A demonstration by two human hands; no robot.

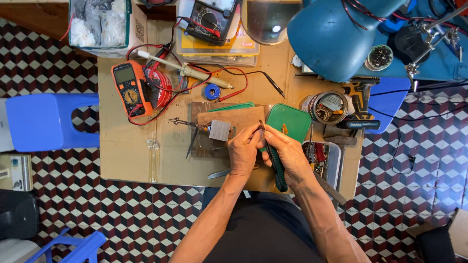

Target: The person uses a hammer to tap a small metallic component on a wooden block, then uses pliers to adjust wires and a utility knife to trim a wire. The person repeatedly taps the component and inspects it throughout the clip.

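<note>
Nearest, the right hand (288, 155) closes around a long utility knife (274, 157) with a ribbed dark-green handle, its thin blade tip pointing far. The left hand (244, 148) is pinched shut just beside the blade, fingertips touching something too small to make out. Both hover over a flat cardboard-covered table (126, 156), matte and creased, whose near edge runs just under the wrists. Just beyond the hands lie a brown wooden board (234, 118) and a smooth green rounded lid (288, 122). Right of them stands a round metal tin (325, 107) of coiled wire. Farther left lies an orange multimeter (128, 87) with tangled red and black leads, near a cream soldering iron (183, 69). Bare cardboard lies open at the near left; the far side is crowded, with a glossy blue lamp shade (336, 34) overhanging.
</note>
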